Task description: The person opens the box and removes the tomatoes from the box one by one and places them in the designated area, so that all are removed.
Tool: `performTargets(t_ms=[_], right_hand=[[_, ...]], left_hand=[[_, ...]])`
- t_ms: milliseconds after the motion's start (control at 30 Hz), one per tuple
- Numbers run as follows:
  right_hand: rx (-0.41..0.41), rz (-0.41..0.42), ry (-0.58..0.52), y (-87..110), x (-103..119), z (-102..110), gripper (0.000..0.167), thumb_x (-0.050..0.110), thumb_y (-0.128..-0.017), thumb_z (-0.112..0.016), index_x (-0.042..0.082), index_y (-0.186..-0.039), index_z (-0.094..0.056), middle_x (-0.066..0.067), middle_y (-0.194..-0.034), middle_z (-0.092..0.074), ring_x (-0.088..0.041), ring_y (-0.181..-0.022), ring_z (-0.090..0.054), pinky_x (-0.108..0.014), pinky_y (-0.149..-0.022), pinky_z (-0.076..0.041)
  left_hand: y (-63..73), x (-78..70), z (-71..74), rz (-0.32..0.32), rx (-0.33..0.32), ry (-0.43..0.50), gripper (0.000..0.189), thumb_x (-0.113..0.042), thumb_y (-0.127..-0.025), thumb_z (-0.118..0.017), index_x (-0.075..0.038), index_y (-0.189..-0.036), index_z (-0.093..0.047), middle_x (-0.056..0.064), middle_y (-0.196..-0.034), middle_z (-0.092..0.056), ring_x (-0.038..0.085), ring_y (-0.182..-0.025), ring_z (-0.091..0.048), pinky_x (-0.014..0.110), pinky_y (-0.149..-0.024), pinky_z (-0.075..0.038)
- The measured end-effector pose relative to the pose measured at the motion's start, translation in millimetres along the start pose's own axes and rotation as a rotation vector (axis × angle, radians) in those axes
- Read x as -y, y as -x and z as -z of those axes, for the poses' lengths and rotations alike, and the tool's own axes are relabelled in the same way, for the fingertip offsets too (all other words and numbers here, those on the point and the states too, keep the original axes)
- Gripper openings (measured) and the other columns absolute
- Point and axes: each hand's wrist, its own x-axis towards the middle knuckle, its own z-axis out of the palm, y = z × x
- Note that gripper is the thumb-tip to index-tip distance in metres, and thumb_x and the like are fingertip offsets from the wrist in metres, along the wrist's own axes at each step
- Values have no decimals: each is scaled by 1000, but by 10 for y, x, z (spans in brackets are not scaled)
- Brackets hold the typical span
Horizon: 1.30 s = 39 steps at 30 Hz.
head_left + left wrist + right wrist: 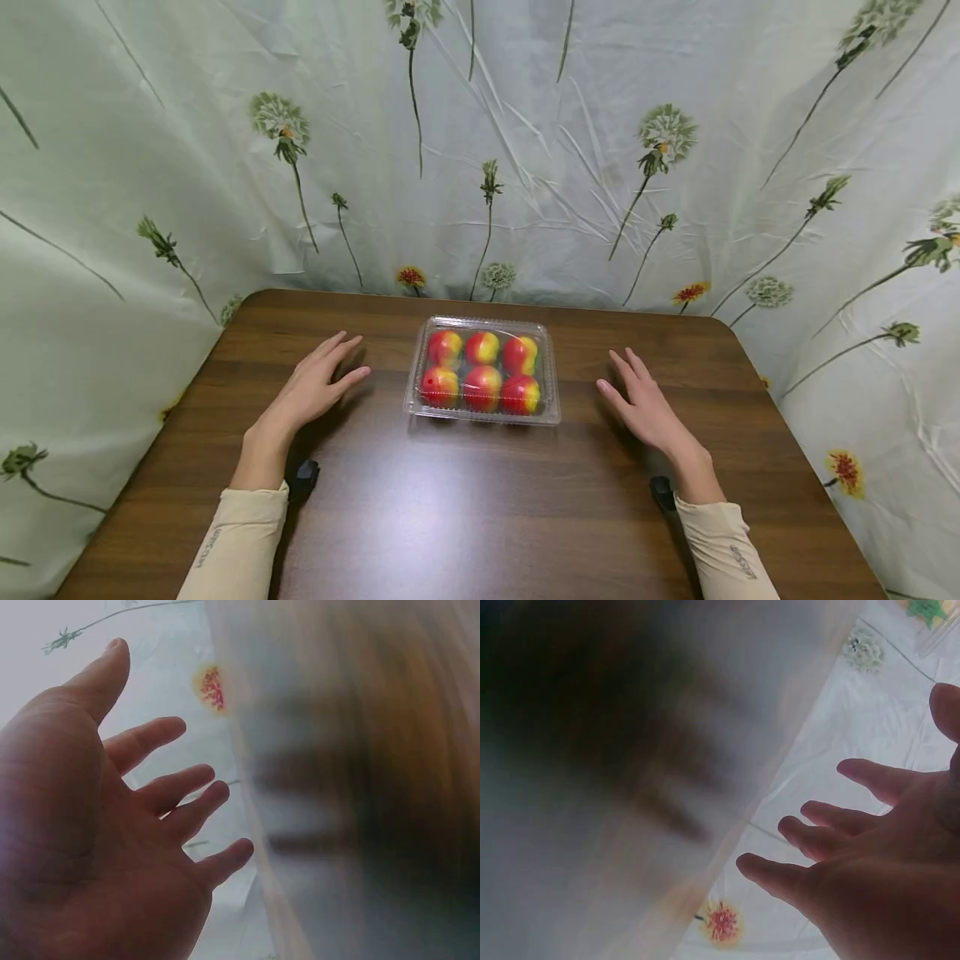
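Observation:
A clear plastic clamshell box (482, 415) lies on the brown table with its lid down. Inside it, two rows of red-and-yellow fruits (482, 387) that look like apples or peaches show through the plastic. To the left of the box is my left hand (313, 385), apart from it, fingers extended and holding nothing. My right hand (642, 402) is on the other side, also apart from the box and holding nothing. Both wrist views show spread fingers, with the left palm (112, 825) and right palm (870, 877) bare.
The wood-grain table (465, 517) has rounded far corners. Behind and beside it hangs a pale curtain (360, 125) printed with dandelions and flowers, close to the table's far edge. Dark straps with small devices (303, 479) sit at my wrists.

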Motion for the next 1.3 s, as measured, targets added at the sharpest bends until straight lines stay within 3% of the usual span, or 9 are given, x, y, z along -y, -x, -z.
performTargets(t_ms=[467,633,900,1300], right_hand=[[-23,9,-119,-161,203,-188,66,42,-114,-40,0,-164,-29,-29,-172,-16,-52,-157,-19,-72,-122,-21],[-69,13,-145,-193,283,-233,60,36,-115,-41,-2,-161,-33,-30,-169,-25,-49,-157,-23,-68,-124,-21],[-153,-51,-222,-238,431,-332,52,29,-114,-45,-1,-155,-44,-29,-157,-46,-46,-148,-42,-60,-122,-32],[-220,-138,-334,-258,606,-421,47,32,-112,-51,3,-148,-55,-22,-146,-60,-38,-138,-55,-55,-118,-41]], left_hand=[[-88,-91,-140,-13,3,31,68,-42,-105,-64,-4,-158,-44,28,-167,-32,48,-156,-26,70,-123,-23],[-104,-139,-180,-18,11,46,68,-41,-104,-65,-4,-158,-44,27,-166,-33,47,-156,-27,69,-123,-25],[-93,-223,-240,3,27,139,67,-40,-105,-64,-7,-160,-43,25,-168,-32,48,-155,-29,70,-122,-25],[-141,-304,-331,7,9,257,63,-38,-106,-64,-9,-159,-46,21,-167,-37,43,-155,-33,64,-125,-26]])
